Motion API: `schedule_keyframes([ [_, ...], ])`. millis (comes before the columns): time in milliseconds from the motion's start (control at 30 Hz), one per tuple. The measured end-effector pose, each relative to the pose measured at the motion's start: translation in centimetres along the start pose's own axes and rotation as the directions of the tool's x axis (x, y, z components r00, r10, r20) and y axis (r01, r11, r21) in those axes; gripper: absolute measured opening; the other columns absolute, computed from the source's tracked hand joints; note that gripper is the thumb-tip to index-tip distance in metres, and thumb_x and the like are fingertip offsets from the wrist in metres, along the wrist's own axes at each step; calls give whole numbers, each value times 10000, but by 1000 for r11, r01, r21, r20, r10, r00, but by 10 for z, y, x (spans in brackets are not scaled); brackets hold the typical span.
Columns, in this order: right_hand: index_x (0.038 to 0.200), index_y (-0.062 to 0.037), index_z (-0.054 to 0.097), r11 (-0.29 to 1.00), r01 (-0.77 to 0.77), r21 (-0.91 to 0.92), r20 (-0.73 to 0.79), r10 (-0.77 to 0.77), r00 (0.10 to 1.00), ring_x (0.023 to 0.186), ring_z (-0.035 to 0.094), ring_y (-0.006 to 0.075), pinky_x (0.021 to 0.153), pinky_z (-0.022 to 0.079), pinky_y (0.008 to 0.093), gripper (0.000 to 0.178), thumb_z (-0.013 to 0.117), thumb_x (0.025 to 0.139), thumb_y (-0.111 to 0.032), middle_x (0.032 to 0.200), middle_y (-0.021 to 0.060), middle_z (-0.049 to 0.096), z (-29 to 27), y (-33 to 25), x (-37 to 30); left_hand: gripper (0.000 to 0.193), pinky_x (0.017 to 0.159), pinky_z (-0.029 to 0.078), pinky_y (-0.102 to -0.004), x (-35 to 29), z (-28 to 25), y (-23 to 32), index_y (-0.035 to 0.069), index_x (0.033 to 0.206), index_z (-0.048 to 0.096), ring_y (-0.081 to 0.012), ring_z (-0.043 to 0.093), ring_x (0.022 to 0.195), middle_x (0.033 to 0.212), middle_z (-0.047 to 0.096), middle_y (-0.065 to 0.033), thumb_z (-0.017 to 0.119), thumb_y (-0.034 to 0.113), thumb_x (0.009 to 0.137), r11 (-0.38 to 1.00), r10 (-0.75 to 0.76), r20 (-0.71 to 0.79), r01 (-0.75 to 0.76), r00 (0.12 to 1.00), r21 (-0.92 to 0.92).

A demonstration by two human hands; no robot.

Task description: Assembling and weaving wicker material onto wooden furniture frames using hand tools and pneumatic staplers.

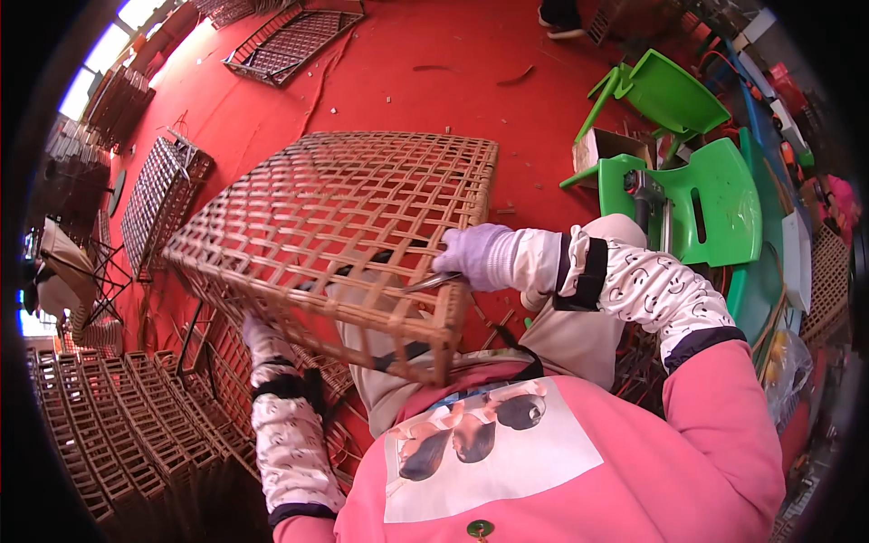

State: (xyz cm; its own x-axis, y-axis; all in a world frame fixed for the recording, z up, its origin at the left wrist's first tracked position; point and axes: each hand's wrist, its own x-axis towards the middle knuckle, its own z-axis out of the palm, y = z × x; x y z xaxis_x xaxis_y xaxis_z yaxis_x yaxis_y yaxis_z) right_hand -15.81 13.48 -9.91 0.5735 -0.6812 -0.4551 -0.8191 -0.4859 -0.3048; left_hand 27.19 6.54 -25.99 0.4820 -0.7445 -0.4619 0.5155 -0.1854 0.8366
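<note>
A large brown woven rattan panel (pixel 335 204) with an open lattice and a folded-down edge lies slanted across my lap. My right hand (pixel 475 256), in a lavender glove, is closed at the panel's right edge. From its fingers a slim metal tool (pixel 427 282) points left over the lattice; its exact kind is hard to make out. My left hand (pixel 253 330), also gloved, is under the panel's near left side, and its fingers are mostly hidden by the weave.
Green plastic chairs (pixel 711 213) stand to the right, one with a power tool (pixel 644 195) on it. Several woven panels (pixel 118 425) are stacked at the lower left. Other woven frames (pixel 163 199) lie on the red floor (pixel 407 81). A person's shoe (pixel 566 33) shows at the far edge.
</note>
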Motion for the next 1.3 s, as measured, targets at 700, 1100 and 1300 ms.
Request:
schedule_keyframes([
  [700, 1006, -90, 559, 831, 326, 452, -546, -32, 837, 937, 555, 294, 820, 446, 364, 341, 642, 681, -151, 1009, 126, 564, 15, -133, 63, 328, 878, 401, -340, -250, -19, 41, -10, 1138, 500, -236, 541, 988, 1081, 560, -144, 488, 199, 886, 264, 505, 499, -676, 704, 688],
  [1100, 1083, -148, 544, 994, 66, 85, -218, -46, 975, 1009, 530, 258, 842, 441, 376, 375, 591, 712, -141, 1076, 75, 509, -30, -53, 69, 143, 741, 444, -368, -227, -14, 44, 69, 859, 615, -272, 572, 817, 864, 594, -94, 561, 197, 828, -243, 521, 689, -687, 503, 685],
  [1300, 967, -89, 625, 990, 4, -141, -31, -9, 999, 914, 600, 291, 763, 490, 374, 256, 601, 712, -71, 961, 117, 628, -39, -67, 91, 145, 709, 447, -355, -224, -14, 48, 81, 860, 619, -252, 567, 796, 845, 590, -71, 595, 212, 803, -234, 538, 690, -700, 485, 675],
])
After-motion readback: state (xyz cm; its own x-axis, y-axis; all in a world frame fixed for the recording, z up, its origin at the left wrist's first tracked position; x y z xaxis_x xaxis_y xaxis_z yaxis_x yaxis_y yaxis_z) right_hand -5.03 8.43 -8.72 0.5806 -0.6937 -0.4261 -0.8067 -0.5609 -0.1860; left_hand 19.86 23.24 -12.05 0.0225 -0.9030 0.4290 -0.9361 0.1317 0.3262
